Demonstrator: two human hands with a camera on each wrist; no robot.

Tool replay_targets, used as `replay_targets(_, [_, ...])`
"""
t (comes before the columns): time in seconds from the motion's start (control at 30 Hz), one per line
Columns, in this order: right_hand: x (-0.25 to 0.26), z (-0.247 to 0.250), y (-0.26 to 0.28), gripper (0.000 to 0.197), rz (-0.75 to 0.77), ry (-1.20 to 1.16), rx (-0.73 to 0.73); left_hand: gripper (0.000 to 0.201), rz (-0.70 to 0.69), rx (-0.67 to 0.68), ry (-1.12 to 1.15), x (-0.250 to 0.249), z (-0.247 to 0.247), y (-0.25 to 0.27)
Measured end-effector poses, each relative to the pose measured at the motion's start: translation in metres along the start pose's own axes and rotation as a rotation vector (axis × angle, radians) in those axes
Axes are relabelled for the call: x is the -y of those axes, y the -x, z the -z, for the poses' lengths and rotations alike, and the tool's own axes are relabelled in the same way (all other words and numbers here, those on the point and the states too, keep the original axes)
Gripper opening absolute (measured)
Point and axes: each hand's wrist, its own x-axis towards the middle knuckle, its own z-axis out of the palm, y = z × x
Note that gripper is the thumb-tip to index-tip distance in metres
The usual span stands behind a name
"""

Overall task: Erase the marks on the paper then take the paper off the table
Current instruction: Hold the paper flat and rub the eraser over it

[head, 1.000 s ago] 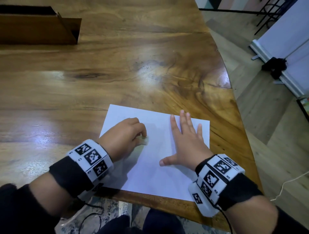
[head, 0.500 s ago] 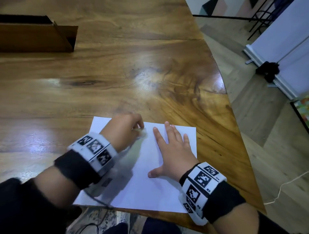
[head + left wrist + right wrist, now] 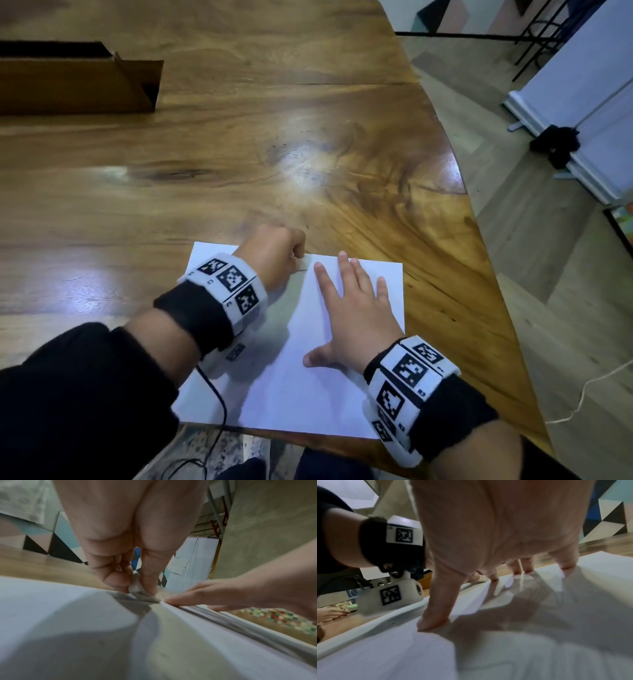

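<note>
Head view: left hand [image 3: 274,255] curled, pinching a small pale eraser [image 3: 303,262] at the far edge of the white rectangular paper sheet [image 3: 291,387]; right hand [image 3: 356,308] flat, fingers spread, pressing on the sheet, which lies at the near edge of the glossy wooden table [image 3: 239,154]. Brown cardboard box [image 3: 78,85] far left.

Left wrist view: thumb and fingers clamped on the eraser [image 3: 137,588], its lower end touching the paper [image 3: 68,628].

Right wrist view: straight fingertips [image 3: 435,622] planted on the paper [image 3: 539,642].

Box: brown cardboard box [image 3: 78,85], open, at the far left of the counter [image 3: 274,144]
Floor: white cable [image 3: 589,387] trailing beside the counter
</note>
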Motion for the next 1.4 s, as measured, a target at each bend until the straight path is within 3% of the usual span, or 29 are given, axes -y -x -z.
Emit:
replay_targets(0.17, [-0.001, 0.0, 0.0, 0.129, 0.004, -0.027, -0.005, 0.003, -0.08, 0.163, -0.009, 0.004, -0.011, 0.034])
replay_targets(0.37, [-0.001, -0.001, 0.0, 0.129, 0.001, -0.023, -0.013, 0.006, 0.025, 0.007, 0.057, -0.002, -0.004, 0.001])
replay_targets(0.57, [-0.002, -0.002, -0.001, 0.129, 0.004, -0.052, -0.016, 0.008, -0.102, 0.252, 0.001, -0.001, -0.013, 0.044])
replay_targets(0.77, [-0.001, -0.001, 0.0, 0.129, 0.001, -0.036, -0.013, 0.008, -0.048, 0.07, 0.047, -0.006, -0.007, 0.009])
replay_targets(0.93, [-0.003, -0.003, -0.002, 0.129, 0.013, -0.053, -0.015, 0.009, -0.187, 0.211, 0.064, 0.008, -0.022, 0.071])
replay_targets(1.07, [-0.01, -0.001, 0.0, 0.134, 0.039, -0.075, -0.008, 0.011, -0.149, 0.189, 0.085, 0.01, -0.025, 0.076])
replay_targets(1.2, [-0.015, 0.001, 0.001, 0.138, 0.056, -0.079, -0.004, 0.006, -0.101, 0.291, 0.048, 0.009, -0.015, 0.058])
replay_targets(1.4, [-0.014, -0.003, 0.001, 0.138, 0.046, -0.07, -0.024, 0.01, -0.078, 0.03, 0.015, -0.012, -0.008, 0.008])
